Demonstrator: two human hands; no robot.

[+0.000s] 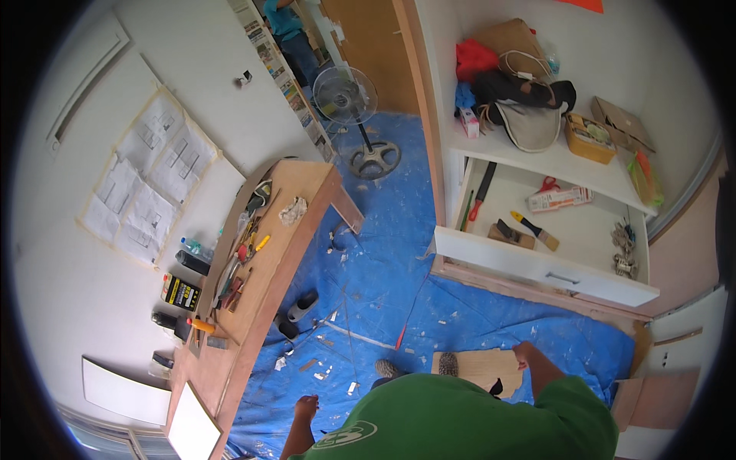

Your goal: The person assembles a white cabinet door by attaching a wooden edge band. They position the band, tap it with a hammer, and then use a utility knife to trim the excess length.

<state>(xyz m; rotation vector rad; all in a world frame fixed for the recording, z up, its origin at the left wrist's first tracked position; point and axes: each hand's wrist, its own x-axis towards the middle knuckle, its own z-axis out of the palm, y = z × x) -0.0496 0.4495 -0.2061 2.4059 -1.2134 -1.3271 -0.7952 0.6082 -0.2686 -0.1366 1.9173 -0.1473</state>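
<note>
My left hand [307, 405] hangs low beside my green shirt, over the blue floor sheet. Its fingers look curled in; whatever they hold, if anything, is too small to make out. Out to the right, my right hand [524, 356] appears closed at the upper right corner of a light wooden board [481, 365]. Whether it grips that board or only passes above it does not show. One of my patterned shoes [448, 363] overlaps the board, and the other shoe [387, 369] is on the sheet. A small black shape [497, 387] shows against the board near my shirt.
A long wooden bench [257, 291] with tools runs along the left wall. An open white drawer [548, 264] holding brushes juts out at right, below a shelf with bags [529, 115]. Slippers [302, 305], scraps and a fan [345, 96] stand on the blue sheet [391, 199]. Another person [287, 34] is beyond.
</note>
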